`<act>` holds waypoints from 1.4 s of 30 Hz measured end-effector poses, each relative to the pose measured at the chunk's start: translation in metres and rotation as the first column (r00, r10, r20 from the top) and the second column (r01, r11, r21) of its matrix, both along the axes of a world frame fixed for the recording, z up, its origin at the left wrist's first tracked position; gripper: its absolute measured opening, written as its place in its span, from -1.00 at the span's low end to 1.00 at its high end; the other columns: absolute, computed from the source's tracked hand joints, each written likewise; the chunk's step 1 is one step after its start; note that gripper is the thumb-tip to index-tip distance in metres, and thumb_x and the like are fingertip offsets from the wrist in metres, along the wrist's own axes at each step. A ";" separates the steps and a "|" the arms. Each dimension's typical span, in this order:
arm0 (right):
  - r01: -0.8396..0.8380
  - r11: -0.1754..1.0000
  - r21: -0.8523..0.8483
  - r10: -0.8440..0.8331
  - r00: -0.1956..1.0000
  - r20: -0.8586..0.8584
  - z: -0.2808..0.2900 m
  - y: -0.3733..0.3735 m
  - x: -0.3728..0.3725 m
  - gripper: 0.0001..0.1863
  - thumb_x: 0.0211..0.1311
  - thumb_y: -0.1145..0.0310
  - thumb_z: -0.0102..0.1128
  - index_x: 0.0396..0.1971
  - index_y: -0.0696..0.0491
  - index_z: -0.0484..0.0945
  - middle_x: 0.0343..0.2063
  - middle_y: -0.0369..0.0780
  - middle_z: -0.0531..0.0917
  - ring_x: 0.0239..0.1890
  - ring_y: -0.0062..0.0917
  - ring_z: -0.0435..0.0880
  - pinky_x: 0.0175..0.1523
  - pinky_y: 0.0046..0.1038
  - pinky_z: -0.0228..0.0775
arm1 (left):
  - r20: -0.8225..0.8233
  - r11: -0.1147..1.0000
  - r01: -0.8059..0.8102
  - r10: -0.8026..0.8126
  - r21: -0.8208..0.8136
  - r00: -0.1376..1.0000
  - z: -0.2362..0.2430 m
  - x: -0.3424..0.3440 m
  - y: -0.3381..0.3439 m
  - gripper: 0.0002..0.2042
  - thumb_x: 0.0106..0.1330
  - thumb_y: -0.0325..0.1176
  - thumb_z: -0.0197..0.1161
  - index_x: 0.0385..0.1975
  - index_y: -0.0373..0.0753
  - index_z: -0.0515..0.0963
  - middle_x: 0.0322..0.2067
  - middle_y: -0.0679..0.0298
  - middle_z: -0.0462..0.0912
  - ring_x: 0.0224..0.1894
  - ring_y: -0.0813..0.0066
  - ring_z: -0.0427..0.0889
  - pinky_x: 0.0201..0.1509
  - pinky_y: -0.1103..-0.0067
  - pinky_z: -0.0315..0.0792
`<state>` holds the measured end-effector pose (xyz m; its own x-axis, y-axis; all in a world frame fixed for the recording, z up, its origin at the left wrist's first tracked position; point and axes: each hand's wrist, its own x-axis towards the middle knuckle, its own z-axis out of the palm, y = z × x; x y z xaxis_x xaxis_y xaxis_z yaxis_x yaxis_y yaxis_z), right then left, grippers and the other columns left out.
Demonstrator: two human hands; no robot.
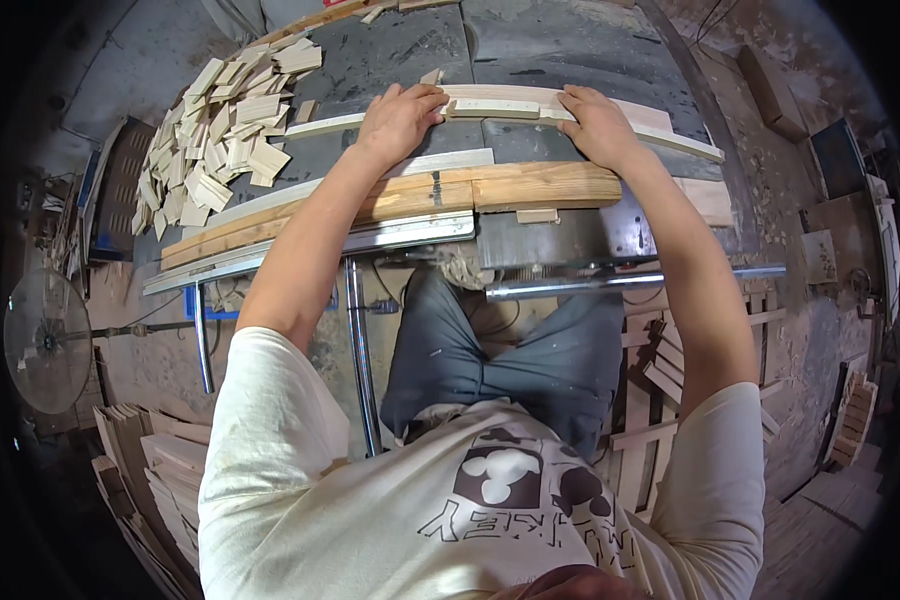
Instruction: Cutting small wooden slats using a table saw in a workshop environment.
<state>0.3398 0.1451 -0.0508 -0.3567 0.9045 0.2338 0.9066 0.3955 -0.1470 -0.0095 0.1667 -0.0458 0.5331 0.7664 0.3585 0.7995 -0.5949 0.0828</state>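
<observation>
A long, narrow pale wooden strip [325,125] lies across the dark machine table, bowed by the lens. On its middle stretch sits a short wooden block [495,107], between my two hands. My left hand [402,122] is closed over the wood at the block's left end, fingers pointing right. At the block's right side, my right hand [597,128] grips the strip from above, with its thumb toward me. A flat pinkish board [650,116] runs just behind the strip. The undersides of both hands are hidden.
A heap of small thin wood pieces [235,125] covers the table's left side. Nearer me lie a thick wooden beam [545,186] and a metal rail [410,232]. A round metal bar [630,284] spans the front. Stacked boards [170,470] stand at lower left.
</observation>
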 end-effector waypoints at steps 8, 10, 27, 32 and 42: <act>0.036 0.999 -0.003 -0.036 0.999 0.006 -0.036 0.044 -0.009 -0.42 0.41 0.15 0.19 0.34 0.10 0.48 0.43 -0.09 0.40 0.48 -0.20 0.31 0.55 -0.23 0.14 | -0.032 0.999 -0.049 0.049 0.007 0.998 -0.033 -0.003 0.043 -0.68 0.47 -0.23 0.21 0.18 0.01 0.64 0.23 0.40 0.60 0.06 0.13 0.56 0.23 0.32 0.47; 0.037 0.999 -0.001 -0.037 0.999 0.012 -0.033 0.056 -0.011 -0.42 0.41 0.14 0.19 0.34 0.09 0.48 0.43 -0.10 0.40 0.48 -0.21 0.31 0.55 -0.24 0.14 | -0.043 0.996 -0.085 0.084 -0.009 0.996 -0.032 -0.002 0.052 -0.68 0.48 -0.23 0.19 0.19 0.01 0.63 0.23 0.39 0.60 0.07 0.13 0.56 0.25 0.34 0.46; -0.007 0.992 0.128 0.024 0.991 -0.131 -0.032 -0.015 0.001 -0.50 0.20 0.35 0.33 0.15 0.21 0.58 0.28 0.05 0.54 0.35 -0.05 0.47 0.46 -0.17 0.28 | -0.221 0.997 -0.044 0.029 -0.064 0.975 0.003 0.016 0.014 -0.78 0.41 -0.22 0.19 -0.05 -0.03 0.68 -0.03 0.26 0.71 0.10 0.14 0.58 0.18 0.26 0.50; -0.022 0.999 0.039 0.026 0.994 -0.103 -0.003 -0.050 -0.008 -0.46 0.25 0.41 0.30 0.24 0.15 0.52 0.32 0.02 0.50 0.40 -0.08 0.41 0.48 -0.18 0.23 | 0.008 0.969 0.050 -0.049 -0.241 0.999 0.021 0.015 0.013 -0.70 0.32 -0.15 0.31 -0.04 -0.10 0.72 -0.02 0.15 0.72 0.11 0.07 0.63 0.20 0.26 0.49; 0.101 0.993 -0.061 -0.102 0.995 -0.007 0.026 -0.063 -0.013 -0.40 0.33 0.30 0.26 0.34 0.15 0.44 0.41 0.03 0.39 0.47 -0.10 0.30 0.51 -0.19 0.15 | 0.792 0.859 0.006 0.470 -0.512 0.390 0.056 -0.088 -0.046 -0.85 0.29 -0.31 0.44 -0.26 -0.23 0.72 -0.40 0.40 0.67 -0.42 0.68 0.56 -0.29 0.65 0.48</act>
